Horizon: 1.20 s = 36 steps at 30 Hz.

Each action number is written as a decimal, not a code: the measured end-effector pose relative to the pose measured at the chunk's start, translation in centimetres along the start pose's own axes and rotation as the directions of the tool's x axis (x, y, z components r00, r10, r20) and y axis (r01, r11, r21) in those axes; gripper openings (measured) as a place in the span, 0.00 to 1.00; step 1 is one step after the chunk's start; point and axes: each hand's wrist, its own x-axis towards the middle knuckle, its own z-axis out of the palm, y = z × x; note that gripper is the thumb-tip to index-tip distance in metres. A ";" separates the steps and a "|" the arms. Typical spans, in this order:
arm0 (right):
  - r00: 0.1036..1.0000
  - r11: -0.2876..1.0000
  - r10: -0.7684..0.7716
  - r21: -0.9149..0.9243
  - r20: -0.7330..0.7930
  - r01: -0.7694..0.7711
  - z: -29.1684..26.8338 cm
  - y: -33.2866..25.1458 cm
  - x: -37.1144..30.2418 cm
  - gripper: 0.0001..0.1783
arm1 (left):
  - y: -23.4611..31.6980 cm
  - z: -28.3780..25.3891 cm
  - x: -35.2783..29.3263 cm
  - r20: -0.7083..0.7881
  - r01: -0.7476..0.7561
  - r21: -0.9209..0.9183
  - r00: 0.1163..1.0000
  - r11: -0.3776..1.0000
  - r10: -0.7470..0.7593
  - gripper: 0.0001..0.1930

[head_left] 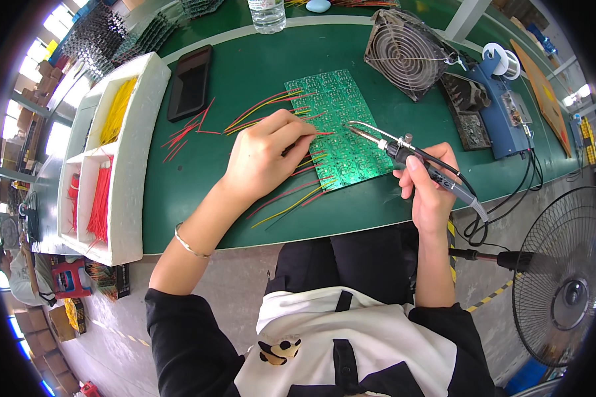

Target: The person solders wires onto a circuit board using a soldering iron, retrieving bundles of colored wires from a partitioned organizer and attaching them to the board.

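A green circuit board panel (354, 155) lies on the green table in front of me. Red, yellow and dark wires (288, 198) stick out from its left side. My left hand (268, 149) is over the board's left edge, thumb and fingers pinched on a thin red wire (324, 133) whose end reaches onto the board. In my right hand (432, 185) is a soldering iron (404, 153) with a thin metal feed tube beside its tip. The tip points left, over the upper middle of the board; I cannot tell whether it touches.
At left stands a white foam box (153, 86) of yellow and red wires, near a black tray (191, 83) and loose red wires (187, 132). A square fan (407, 56), a blue solder feeder (506, 109) with its spool, and a bottle (267, 16) stand behind. A floor fan (563, 278) is at right.
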 end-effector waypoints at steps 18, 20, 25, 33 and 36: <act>0.999 0.997 0.030 0.071 -0.028 -0.028 -1.9 -0.4 -2.9 0.12 | 3.3 1.2 -1.9 -0.052 -0.069 0.172 0.995 0.983 0.079 0.09; 1.000 0.995 0.021 0.096 0.001 -0.021 -1.9 -0.2 -3.0 0.12 | 3.2 1.3 -1.8 -0.054 -0.096 0.175 0.993 0.980 0.107 0.10; 0.999 0.998 0.030 0.055 0.024 -0.031 -1.9 -0.5 -3.3 0.12 | 3.4 1.6 -1.9 -0.038 -0.138 0.184 0.988 0.973 0.147 0.11; 0.999 0.999 0.028 0.042 0.027 -0.029 -1.9 -0.4 -3.2 0.13 | 3.3 1.7 -1.9 -0.057 -0.146 0.190 0.986 0.971 0.159 0.11; 0.999 0.999 0.031 0.034 0.038 -0.033 -1.8 -0.5 -3.2 0.13 | 3.4 1.7 -1.9 -0.057 -0.137 0.187 0.987 0.973 0.150 0.11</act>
